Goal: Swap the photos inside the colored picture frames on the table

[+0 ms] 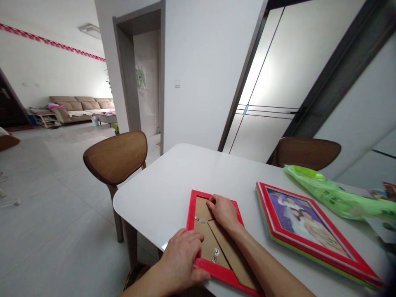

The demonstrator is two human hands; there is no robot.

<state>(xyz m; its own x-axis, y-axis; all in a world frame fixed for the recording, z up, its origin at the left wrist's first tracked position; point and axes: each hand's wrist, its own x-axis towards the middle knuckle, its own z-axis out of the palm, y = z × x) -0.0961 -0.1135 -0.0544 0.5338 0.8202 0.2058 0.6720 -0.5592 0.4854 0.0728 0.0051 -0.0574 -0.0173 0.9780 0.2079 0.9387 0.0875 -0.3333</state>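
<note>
A red picture frame [193, 206] lies face down on the white table [173, 181], its brown cardboard back and stand showing. My left hand [184, 253] rests on the frame's near left edge, fingers curled down onto the backing beside a small metal clip [215, 255]. My right hand [223, 210] lies on the frame's far edge, fingers bent and pressing at the top of the backing. Neither hand lifts the frame off the table.
To the right lies a stack of frames [309, 233], the top one red with a photo facing up. A green plastic pack [334, 196] sits at the back right. Wooden chairs stand at the left [116, 156] and far side [306, 152].
</note>
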